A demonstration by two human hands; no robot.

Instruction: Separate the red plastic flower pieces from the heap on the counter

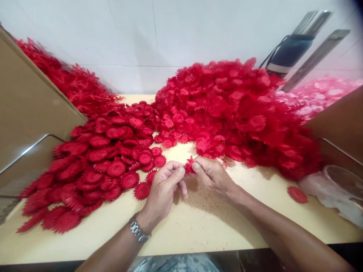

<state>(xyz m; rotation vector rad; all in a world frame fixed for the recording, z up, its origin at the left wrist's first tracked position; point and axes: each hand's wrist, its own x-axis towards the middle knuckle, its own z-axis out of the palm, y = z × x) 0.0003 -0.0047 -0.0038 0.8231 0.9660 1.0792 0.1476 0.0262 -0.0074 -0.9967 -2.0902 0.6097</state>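
Note:
Near the middle of the table, a small red artificial flower piece (190, 166) with pointed petals is held between my two hands. My left hand (167, 185), with a metal watch on the wrist, pinches its left edge between thumb and forefinger. From the other side, my right hand (211, 173) grips the piece with thumb and fingertips, hiding part of it. Just left of my left hand lies a heap of red fringed flower discs (116, 168), some in stacks. Behind my hands rises a larger pile of loose red flower pieces (218, 102).
Cardboard panels (31, 98) flank the table. Pointed red pieces (73, 83) lie at back left, pink pieces (323, 94) at back right. A dark bottle (295, 49) and a metal strip (317, 60) lean there. A round container (344, 181) and a single disc (297, 194) sit at right.

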